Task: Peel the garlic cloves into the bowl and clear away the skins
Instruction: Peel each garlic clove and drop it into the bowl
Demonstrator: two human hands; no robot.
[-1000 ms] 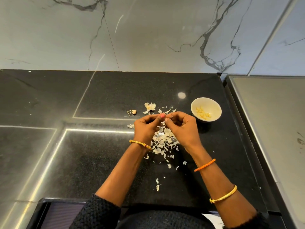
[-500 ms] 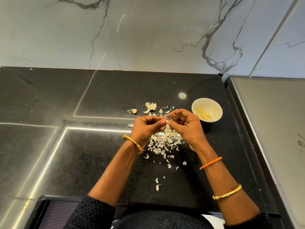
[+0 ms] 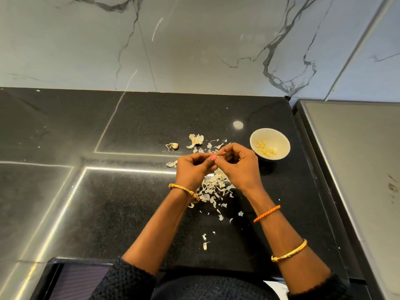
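My left hand [image 3: 192,169] and my right hand [image 3: 240,167] meet fingertip to fingertip above the black counter, pinching a small garlic clove [image 3: 219,157] that is mostly hidden between them. Under and just in front of the hands lies a heap of white garlic skins [image 3: 213,189]. More skins [image 3: 196,140] lie just behind the hands. A white bowl [image 3: 279,141] with several peeled cloves stands to the right of my right hand. One unpeeled clove [image 3: 174,146] with a dry stem lies alone to the left, behind my left hand.
The black counter [image 3: 129,213] ends at a marble wall behind. A grey steel surface [image 3: 357,169] borders it on the right. Stray skin flakes [image 3: 205,243] lie toward the front edge. A dark open drawer or tray edge [image 3: 71,278] shows at the bottom left.
Both hands have stayed together over the skin heap, shifting only slightly as the fingers work at the clove. Bowl and loose clove have not moved.
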